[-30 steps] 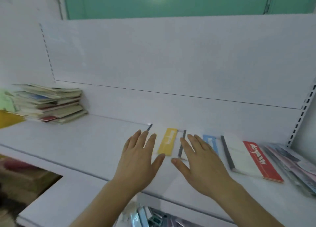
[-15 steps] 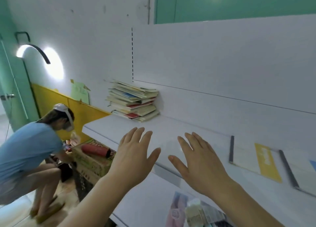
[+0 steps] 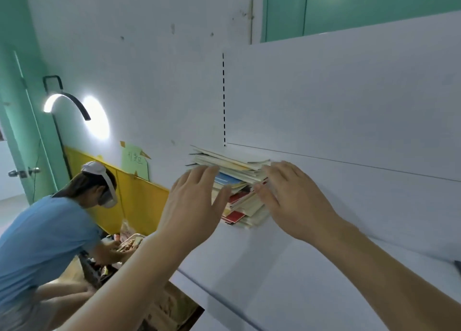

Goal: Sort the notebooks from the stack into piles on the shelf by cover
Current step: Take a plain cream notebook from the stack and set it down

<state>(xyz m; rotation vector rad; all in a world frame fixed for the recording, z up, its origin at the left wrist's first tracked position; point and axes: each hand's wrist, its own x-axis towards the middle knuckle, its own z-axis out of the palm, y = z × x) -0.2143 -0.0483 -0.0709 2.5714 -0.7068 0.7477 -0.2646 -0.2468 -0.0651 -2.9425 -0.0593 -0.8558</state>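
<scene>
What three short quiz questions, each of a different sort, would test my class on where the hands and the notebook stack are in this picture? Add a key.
1. True or false: the left hand and the right hand are both open, one at each side of the notebook stack.
2. The stack rests on: A) the floor B) the white shelf C) a cardboard box.
3. Fill in: the crouching person at the left wears a ____ shirt.

Key: 1 true; 2 B; 3 blue.
</scene>
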